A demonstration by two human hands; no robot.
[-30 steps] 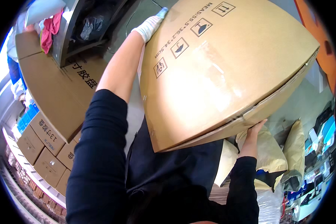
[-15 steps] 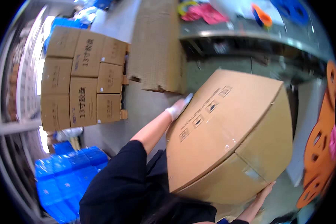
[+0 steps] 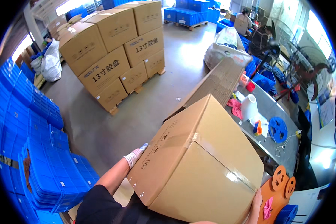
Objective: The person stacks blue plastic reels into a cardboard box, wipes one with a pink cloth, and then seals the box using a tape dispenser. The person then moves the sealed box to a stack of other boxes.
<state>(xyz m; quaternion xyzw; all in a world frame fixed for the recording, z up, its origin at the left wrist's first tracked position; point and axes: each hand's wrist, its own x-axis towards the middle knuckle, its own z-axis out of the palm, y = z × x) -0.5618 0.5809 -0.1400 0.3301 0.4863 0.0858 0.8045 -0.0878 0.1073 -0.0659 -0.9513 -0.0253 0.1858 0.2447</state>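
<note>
A large taped cardboard box (image 3: 212,160) is held tilted in front of my body, between my two hands. My left hand (image 3: 136,156), with white covering on its wrist and fingertips, presses against the box's printed left side. On the opposite side, low near the right edge, my right hand (image 3: 255,203) grips the box; part of its fingers is hidden. Clear tape runs along the seam of the face turned toward me. Just past the box's far edge, a long brown cardboard piece (image 3: 216,84) stands beside the grey workbench.
Stacked cartons (image 3: 108,71) stand on a wooden pallet ahead to the left. Blue plastic crates (image 3: 56,171) line the left. The grey workbench (image 3: 287,149) at right carries a white cone, a blue reel (image 3: 278,129) and pink cloth. Orange reels (image 3: 278,179) lie near my right hand. A person (image 3: 244,18) is far back.
My view has swung up and to the right, showing more of the room. The box has turned in my hands, and its taped face now shows more. Both hands stay on it.
</note>
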